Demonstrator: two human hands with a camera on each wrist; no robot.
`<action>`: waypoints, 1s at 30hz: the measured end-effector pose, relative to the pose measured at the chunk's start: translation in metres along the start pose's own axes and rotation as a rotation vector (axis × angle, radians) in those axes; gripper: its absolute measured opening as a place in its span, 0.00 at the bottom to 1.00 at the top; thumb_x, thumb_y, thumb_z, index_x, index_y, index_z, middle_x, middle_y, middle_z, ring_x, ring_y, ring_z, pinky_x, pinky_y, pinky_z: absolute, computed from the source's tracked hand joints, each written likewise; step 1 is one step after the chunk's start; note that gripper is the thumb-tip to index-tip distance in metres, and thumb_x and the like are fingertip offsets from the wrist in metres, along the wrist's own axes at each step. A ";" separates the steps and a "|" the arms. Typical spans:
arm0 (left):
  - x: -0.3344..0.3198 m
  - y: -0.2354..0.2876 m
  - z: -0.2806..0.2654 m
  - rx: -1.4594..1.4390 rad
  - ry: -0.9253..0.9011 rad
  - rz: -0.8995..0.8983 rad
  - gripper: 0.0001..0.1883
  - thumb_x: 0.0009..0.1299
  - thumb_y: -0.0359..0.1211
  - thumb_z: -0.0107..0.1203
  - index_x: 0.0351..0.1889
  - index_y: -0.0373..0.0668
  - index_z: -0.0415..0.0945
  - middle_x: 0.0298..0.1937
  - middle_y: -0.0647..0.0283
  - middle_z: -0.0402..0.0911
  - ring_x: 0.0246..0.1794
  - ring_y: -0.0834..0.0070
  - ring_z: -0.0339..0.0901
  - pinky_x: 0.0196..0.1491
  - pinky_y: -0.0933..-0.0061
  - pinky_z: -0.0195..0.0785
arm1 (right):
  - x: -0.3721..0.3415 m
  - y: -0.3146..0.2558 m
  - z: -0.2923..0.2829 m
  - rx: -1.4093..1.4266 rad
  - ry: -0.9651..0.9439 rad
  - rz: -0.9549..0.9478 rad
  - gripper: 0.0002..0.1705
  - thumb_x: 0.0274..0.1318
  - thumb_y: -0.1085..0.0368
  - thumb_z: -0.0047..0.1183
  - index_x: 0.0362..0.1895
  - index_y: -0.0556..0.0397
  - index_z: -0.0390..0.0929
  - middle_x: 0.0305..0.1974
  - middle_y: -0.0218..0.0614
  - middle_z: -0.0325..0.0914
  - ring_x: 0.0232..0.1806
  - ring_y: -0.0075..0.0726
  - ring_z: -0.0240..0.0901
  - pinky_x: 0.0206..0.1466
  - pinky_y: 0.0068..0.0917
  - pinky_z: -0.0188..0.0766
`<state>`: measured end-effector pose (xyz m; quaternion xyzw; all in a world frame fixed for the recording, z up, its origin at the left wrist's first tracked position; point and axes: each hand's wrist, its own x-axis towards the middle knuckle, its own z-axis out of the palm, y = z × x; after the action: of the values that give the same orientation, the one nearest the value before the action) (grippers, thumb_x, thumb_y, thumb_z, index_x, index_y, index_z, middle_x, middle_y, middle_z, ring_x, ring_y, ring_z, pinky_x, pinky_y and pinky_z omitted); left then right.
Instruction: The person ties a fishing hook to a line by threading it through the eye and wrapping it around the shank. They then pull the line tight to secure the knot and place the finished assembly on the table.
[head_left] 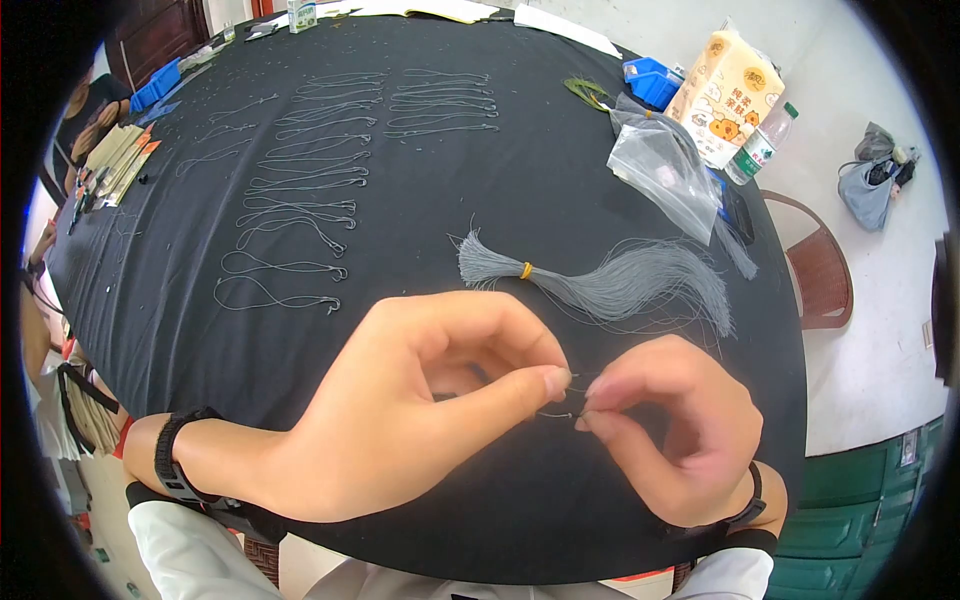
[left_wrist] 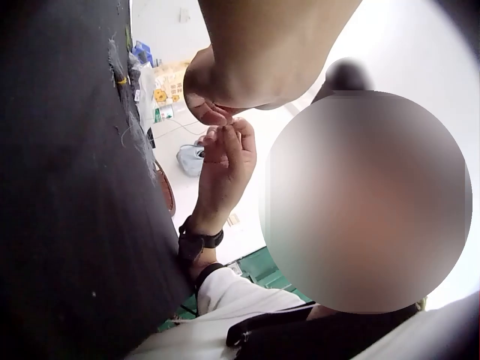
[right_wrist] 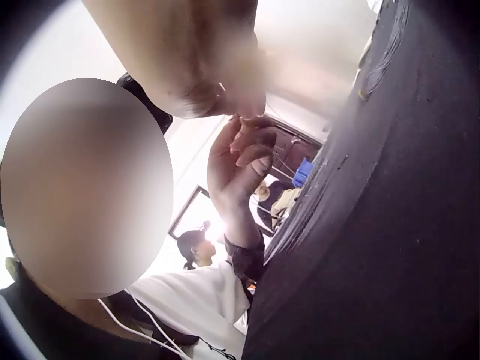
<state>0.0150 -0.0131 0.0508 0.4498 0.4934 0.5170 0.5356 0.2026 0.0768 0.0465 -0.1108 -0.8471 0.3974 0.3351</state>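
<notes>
Both hands are raised over the black tablecloth in the head view, fingertips close together. My left hand [head_left: 430,400] pinches a thin grey cord [head_left: 556,415] between thumb and index finger. On the other side, my right hand [head_left: 685,425] pinches the same cord near a small dark knot or end. Behind the hands lies a bundle of grey cords [head_left: 620,285], tied with a yellow band [head_left: 527,270]. In the left wrist view the right hand [left_wrist: 229,161] meets the left fingertips; the right wrist view shows the left hand [right_wrist: 240,165] from the side.
Looped grey cords [head_left: 290,300] lie in rows at the left and middle of the table. At the back right are a plastic bag [head_left: 665,170], a tissue pack [head_left: 725,100], a bottle [head_left: 765,145] and a blue bin [head_left: 650,82]. Another person [head_left: 90,115] sits at the far left.
</notes>
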 end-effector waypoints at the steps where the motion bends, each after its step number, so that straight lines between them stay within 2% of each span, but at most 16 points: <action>1: 0.001 -0.002 0.000 0.066 0.020 0.059 0.07 0.68 0.25 0.56 0.40 0.31 0.76 0.36 0.60 0.80 0.34 0.80 0.77 0.36 0.81 0.69 | -0.003 -0.003 0.001 0.101 0.006 0.108 0.16 0.47 0.83 0.57 0.43 0.61 0.75 0.35 0.38 0.77 0.34 0.26 0.78 0.36 0.21 0.74; 4: 0.004 -0.008 -0.004 0.240 0.072 0.282 0.06 0.66 0.24 0.57 0.38 0.31 0.77 0.39 0.57 0.81 0.42 0.75 0.78 0.48 0.75 0.69 | -0.004 -0.004 -0.002 0.308 -0.034 0.333 0.18 0.52 0.80 0.55 0.48 0.59 0.68 0.35 0.37 0.76 0.36 0.24 0.77 0.39 0.20 0.74; 7: 0.004 -0.008 -0.007 0.284 -0.011 0.354 0.05 0.65 0.22 0.57 0.37 0.31 0.78 0.42 0.54 0.81 0.47 0.72 0.78 0.53 0.71 0.67 | 0.000 -0.003 -0.006 0.521 -0.051 0.528 0.20 0.54 0.79 0.53 0.49 0.57 0.62 0.35 0.37 0.75 0.36 0.24 0.77 0.40 0.20 0.74; 11: 0.003 -0.007 -0.005 0.194 -0.092 0.261 0.04 0.65 0.21 0.56 0.37 0.31 0.78 0.42 0.54 0.81 0.46 0.72 0.77 0.53 0.70 0.67 | 0.002 -0.001 -0.008 0.720 -0.043 0.649 0.20 0.57 0.79 0.52 0.49 0.56 0.58 0.35 0.37 0.75 0.35 0.25 0.76 0.38 0.21 0.75; 22: 0.002 -0.008 -0.003 0.150 -0.154 0.175 0.05 0.64 0.20 0.58 0.37 0.31 0.79 0.40 0.55 0.81 0.43 0.74 0.78 0.47 0.73 0.69 | 0.003 -0.001 -0.006 0.689 -0.061 0.632 0.16 0.58 0.79 0.51 0.48 0.58 0.62 0.35 0.36 0.75 0.36 0.25 0.76 0.38 0.20 0.76; 26: 0.001 -0.004 -0.003 0.226 -0.184 0.157 0.05 0.64 0.20 0.58 0.38 0.30 0.79 0.39 0.55 0.81 0.41 0.75 0.78 0.46 0.74 0.70 | 0.002 0.000 -0.007 0.689 -0.074 0.621 0.15 0.58 0.78 0.51 0.48 0.60 0.63 0.35 0.36 0.75 0.36 0.24 0.77 0.38 0.21 0.76; 30: 0.000 -0.004 -0.004 0.246 -0.158 0.159 0.05 0.64 0.20 0.58 0.38 0.30 0.79 0.38 0.56 0.82 0.40 0.76 0.78 0.45 0.74 0.70 | 0.003 -0.001 -0.009 0.496 -0.124 0.567 0.14 0.59 0.74 0.52 0.49 0.59 0.69 0.35 0.34 0.75 0.35 0.22 0.75 0.38 0.18 0.73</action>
<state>0.0117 -0.0130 0.0468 0.5890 0.4722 0.4565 0.4708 0.2068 0.0831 0.0529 -0.2320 -0.6795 0.6733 0.1763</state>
